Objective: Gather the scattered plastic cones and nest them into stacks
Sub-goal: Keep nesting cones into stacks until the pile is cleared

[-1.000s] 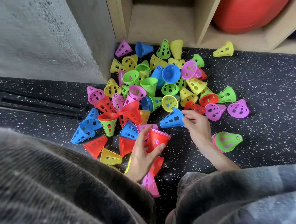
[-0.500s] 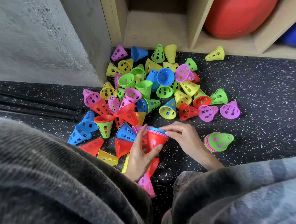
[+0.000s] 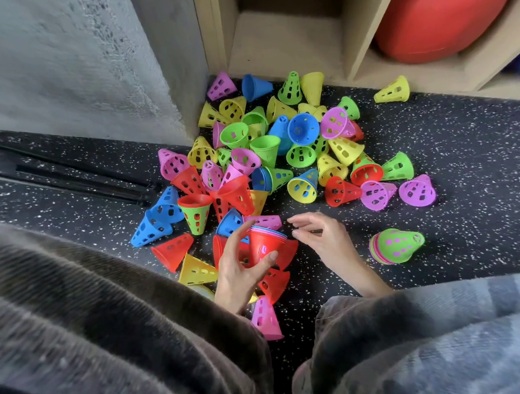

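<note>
Head view of cone gathering on a speckled floor (image 3: 463, 154). The fingers (image 3: 240, 237) and thumb of the left hand (image 3: 239, 274) curl round a nested stack (image 3: 266, 245) whose outer cone is red, with pink and blue rims showing at its mouth; the stack lies tilted, mouth turned away from the person. The right hand (image 3: 325, 238) hovers just beside that mouth, its fingers (image 3: 299, 220) loosely bent, apart from the stack and holding nothing. Directly beyond the left fingers lie a blue cone (image 3: 231, 223) and a pink cone (image 3: 266, 221) on its side; below the left palm are a red cone (image 3: 274, 284) and a pink cone (image 3: 264, 318) nearest the person. To the outer side of the left hand sit a yellow cone (image 3: 196, 270), a red cone (image 3: 172, 251) and a green cone with a red one nested in it (image 3: 195, 213), standing mouth up. To the outer side of the right hand, well apart from its fingers, a second stack (image 3: 397, 245) lies on its side, green outside with pink rims. Beyond both hands the main scatter of cones (image 3: 280, 153) in yellow, green, blue, pink and red spreads toward a grey wall (image 3: 77, 71) and a wooden shelf unit (image 3: 273, 37), where a large red ball (image 3: 442, 12) fills one compartment. A single yellow cone (image 3: 393, 89) lies apart by the shelf edge. Grey sleeves (image 3: 108, 328) fill the near foreground.
</note>
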